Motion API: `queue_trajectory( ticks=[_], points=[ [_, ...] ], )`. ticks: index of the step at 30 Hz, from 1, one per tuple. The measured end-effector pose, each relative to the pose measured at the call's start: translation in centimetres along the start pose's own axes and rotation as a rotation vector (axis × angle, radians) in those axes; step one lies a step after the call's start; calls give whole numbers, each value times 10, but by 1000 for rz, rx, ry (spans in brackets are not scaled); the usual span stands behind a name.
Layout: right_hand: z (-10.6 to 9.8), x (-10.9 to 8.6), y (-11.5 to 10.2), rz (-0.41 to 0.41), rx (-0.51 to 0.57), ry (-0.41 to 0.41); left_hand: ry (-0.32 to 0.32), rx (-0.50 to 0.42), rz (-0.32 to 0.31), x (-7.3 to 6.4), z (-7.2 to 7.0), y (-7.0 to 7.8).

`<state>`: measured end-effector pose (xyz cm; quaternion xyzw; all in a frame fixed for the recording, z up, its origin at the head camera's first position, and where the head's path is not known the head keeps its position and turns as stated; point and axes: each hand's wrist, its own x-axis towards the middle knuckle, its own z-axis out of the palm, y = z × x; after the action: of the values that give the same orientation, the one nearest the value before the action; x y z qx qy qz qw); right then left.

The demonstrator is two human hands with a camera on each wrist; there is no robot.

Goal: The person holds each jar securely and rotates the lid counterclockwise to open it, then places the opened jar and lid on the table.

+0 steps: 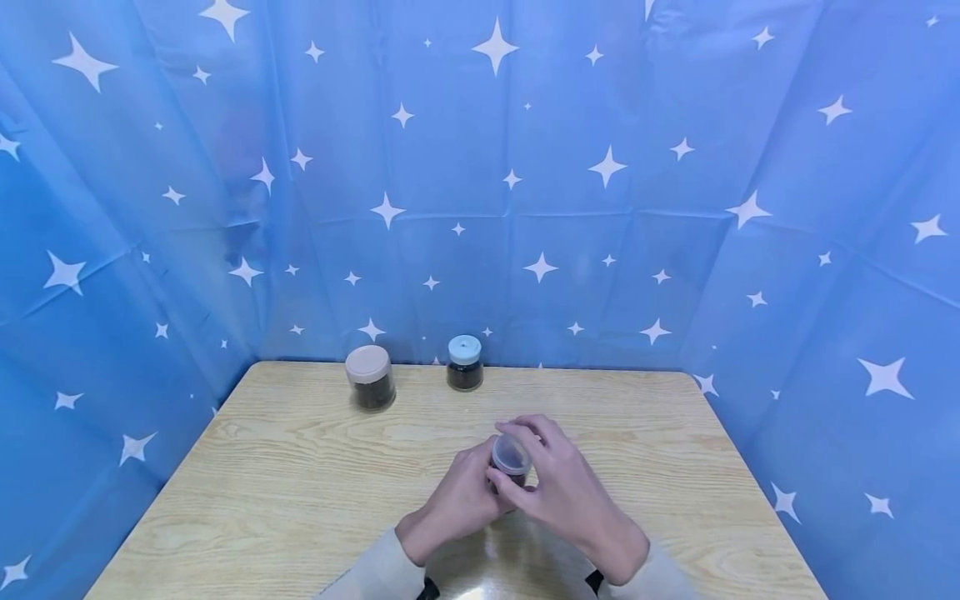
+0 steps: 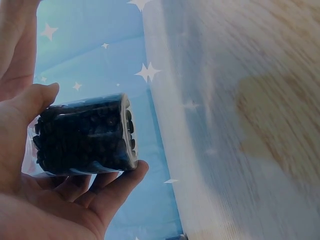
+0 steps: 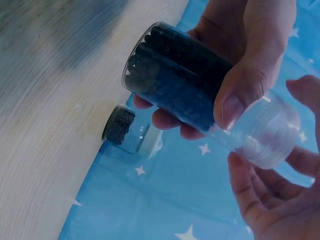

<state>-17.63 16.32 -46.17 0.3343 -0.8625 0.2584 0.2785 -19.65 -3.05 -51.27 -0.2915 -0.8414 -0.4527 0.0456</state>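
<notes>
A clear jar (image 2: 82, 137) filled with black beans is held up over the table by my left hand (image 1: 467, 492). The left thumb lies along one side of it and the fingers curl under the other, as the left wrist view shows. The jar's see-through lid (image 3: 267, 131) tops it. My right hand (image 1: 564, 479) curls its thumb and fingers around this lid. In the right wrist view the right fingertips (image 3: 239, 162) are right at the lid's edge, while the left thumb presses the jar just below it.
On the wooden table (image 1: 300, 483), a jar with a pale pink lid (image 1: 369, 364) stands at the back left. A smaller jar with a light blue lid (image 1: 465, 350) stands near the back edge. Blue curtains (image 1: 465, 125) with white stars hang behind and at both sides.
</notes>
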Motion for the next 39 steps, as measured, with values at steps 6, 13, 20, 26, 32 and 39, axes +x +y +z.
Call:
queue_trajectory(
  ticks=[6,13,20,26,32,39],
  points=[
    [1,-1,1,-23,9,10,-5,-10,-8,-1,0,-1],
    [0,0,2,-42,15,0,-15,-35,-3,-1,-1,-1],
    [-1,1,2,-69,34,7,-16,-37,-17,-1,-2,0],
    [-2,1,5,-72,64,-19,-30,-54,-21,-2,-2,-1],
    [-7,5,8,-107,138,-74,-30,-59,-36,-2,-3,-1],
    [-14,11,14,-170,218,-151,-47,-59,-48,-2,-3,-1]
  ],
)
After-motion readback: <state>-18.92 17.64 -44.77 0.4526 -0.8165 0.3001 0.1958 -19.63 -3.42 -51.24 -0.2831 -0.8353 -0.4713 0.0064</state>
